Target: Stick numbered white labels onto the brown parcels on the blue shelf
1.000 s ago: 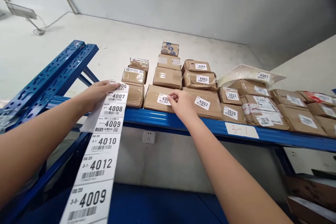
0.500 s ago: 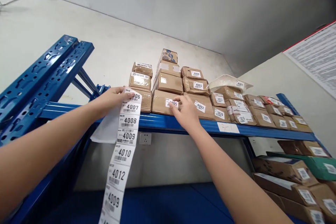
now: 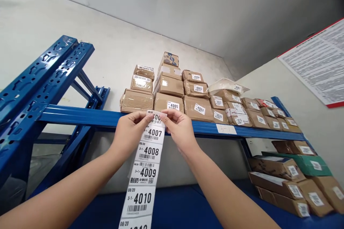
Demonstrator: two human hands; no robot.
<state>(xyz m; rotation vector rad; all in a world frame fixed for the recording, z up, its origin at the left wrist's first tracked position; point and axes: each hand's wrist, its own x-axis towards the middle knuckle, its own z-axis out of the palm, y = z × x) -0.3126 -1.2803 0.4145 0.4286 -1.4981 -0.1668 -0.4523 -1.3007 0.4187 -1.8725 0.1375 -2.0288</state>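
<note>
A long strip of white barcode labels [image 3: 146, 171] hangs down in front of me, printed with numbers 4007, 4008, 4009, 4010. My left hand [image 3: 133, 128] pinches the strip's top left edge. My right hand [image 3: 178, 128] pinches the top label at its right corner. Both hands are just below the blue shelf beam [image 3: 80, 116]. Above them on the shelf sits a brown parcel labelled 4005 [image 3: 169, 103], with an unlabelled taped parcel [image 3: 135, 101] to its left.
Several brown parcels with number labels, among them 4002 [image 3: 199, 109], 4003 [image 3: 197, 88] and 4004 [image 3: 192, 76], crowd the upper shelf. More boxes [image 3: 292, 182] lie on the lower shelf at right. A blue upright [image 3: 34, 78] stands at left. A printed notice [image 3: 319, 64] hangs on the right wall.
My right hand left the 4005 label on the parcel and came down to the strip. My left hand carried the strip rightwards to the middle. The view drew back a little.
</note>
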